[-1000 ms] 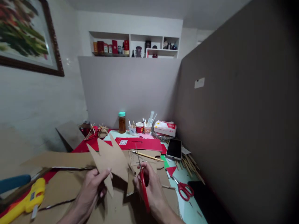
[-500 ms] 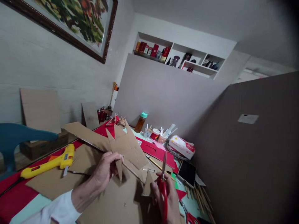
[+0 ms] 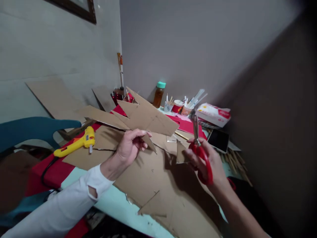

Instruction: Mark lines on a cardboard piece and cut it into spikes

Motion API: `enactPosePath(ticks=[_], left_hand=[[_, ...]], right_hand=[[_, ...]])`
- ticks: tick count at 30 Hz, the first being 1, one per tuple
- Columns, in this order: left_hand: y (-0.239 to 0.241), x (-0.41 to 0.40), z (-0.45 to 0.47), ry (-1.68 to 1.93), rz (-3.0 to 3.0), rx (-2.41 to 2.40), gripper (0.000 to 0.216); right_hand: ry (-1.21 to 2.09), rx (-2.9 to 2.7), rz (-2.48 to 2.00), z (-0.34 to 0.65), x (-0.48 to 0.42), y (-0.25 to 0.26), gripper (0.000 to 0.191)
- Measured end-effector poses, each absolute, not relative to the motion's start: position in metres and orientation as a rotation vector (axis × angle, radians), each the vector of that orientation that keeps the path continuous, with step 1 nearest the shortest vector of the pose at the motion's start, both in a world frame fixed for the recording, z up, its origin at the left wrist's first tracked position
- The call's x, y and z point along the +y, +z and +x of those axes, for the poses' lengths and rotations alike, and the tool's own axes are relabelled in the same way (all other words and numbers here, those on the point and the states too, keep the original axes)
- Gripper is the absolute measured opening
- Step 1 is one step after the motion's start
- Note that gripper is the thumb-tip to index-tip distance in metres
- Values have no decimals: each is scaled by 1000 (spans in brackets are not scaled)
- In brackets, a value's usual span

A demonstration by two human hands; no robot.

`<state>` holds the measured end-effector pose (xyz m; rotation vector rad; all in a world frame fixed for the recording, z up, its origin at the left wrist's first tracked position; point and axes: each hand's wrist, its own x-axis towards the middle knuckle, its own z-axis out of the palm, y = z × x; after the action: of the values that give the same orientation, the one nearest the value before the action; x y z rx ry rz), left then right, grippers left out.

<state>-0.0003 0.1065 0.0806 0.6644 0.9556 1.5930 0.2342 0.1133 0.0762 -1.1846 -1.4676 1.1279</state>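
Observation:
My left hand [image 3: 130,145] pinches a cardboard cutout [image 3: 151,115] with several pointed spikes. One narrow tip sticks out past the fingers, and the broad part of the cutout rises behind the hand. In my right hand [image 3: 214,155] are red-handled scissors [image 3: 206,170], their blades pointing up and looking closed. A small triangular cardboard piece [image 3: 180,153] is held between the fingers of that same hand, beside the scissors. Beneath both hands lies a large cardboard sheet [image 3: 146,178], with a thin triangular scrap [image 3: 156,205] near its front edge.
A yellow glue gun [image 3: 76,142] rests at the left near a blue chair [image 3: 37,129]. Along the back stand a bottle with a turquoise lid [image 3: 159,95], cups of pens and sticks [image 3: 177,106], and a tissue pack [image 3: 213,115]. A dark tablet-like device [image 3: 218,140] lies at the right.
My view has tipped downward, bringing more of the table's front into sight. The spiked cutout has turned to lie flatter. Both hands keep hold of the same things.

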Motion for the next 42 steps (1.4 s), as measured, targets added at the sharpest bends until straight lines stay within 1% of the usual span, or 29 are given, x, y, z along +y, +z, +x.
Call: enactPosePath(ticks=[5,7,11,16,19,22,27,30,34,38,42], left_hand=[[86,102,2,1555,717,889,10],[86,101,3,1544,738,875,12],[86,101,4,1530,777,865,17],[86,98,5,1500,857,843,18],[84,93,6,1416,935,820,20],[83,87,7,1287,1019,816,23],[84,80,10,1074,1137,825,35],[85,79,10,1043,1137,821,34],[85,80,10,1051,1111,851,32],[83,82,8,1017,1122,898,31],[82,85,3,878,1144,985,45]], right_hand=[[1145,-1536,-1078,242,112,84,40],[1143,-1550,-1068,243,112,84,39],[1106,-1561,-1143,247,118,83,44],[1194,-1492,-1256,256,133,80,51],[1151,-1489,-1225,255,132,82,44],[1125,-1496,-1070,246,123,85,35],[1162,-1356,-977,227,107,81,33],[1214,-1269,-971,223,103,76,31],[1152,-1343,-993,224,102,75,27],[1122,-1296,-968,224,99,78,31],[1009,-1268,-978,224,99,77,32]])
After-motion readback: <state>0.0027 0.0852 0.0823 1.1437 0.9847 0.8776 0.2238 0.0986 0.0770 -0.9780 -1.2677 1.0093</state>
